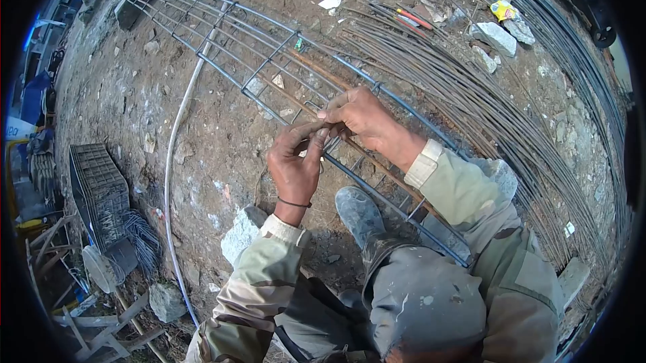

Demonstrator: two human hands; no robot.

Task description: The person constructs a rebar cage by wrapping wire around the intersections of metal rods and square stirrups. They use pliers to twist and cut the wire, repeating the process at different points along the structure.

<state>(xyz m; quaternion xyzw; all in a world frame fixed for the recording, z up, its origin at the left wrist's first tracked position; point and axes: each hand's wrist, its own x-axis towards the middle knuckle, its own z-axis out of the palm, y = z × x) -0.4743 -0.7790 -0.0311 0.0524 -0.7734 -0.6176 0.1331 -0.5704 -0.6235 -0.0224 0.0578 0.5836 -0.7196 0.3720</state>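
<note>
A long rebar cage (244, 91) of thin steel bars and cross ties lies slantwise over the ground in front of me, its near end beside my knee. My left hand (296, 168) is at the cage's middle, thumb and fingers pinched together. My right hand (367, 117) reaches across the cage from the right, and its fingertips are closed right beside the left ones. Whatever lies between the fingertips is too small and covered to make out. Rusty bars run lengthwise through the cage, under the hands.
Many loose steel rods (431, 70) spread along the right. A pale hose (176, 121) crosses the dirt on the left. A red-handled tool (414, 18) and a white stone (494, 38) lie beyond the rods. Bundled metal grids (101, 178) stand at the left, near scrap wood.
</note>
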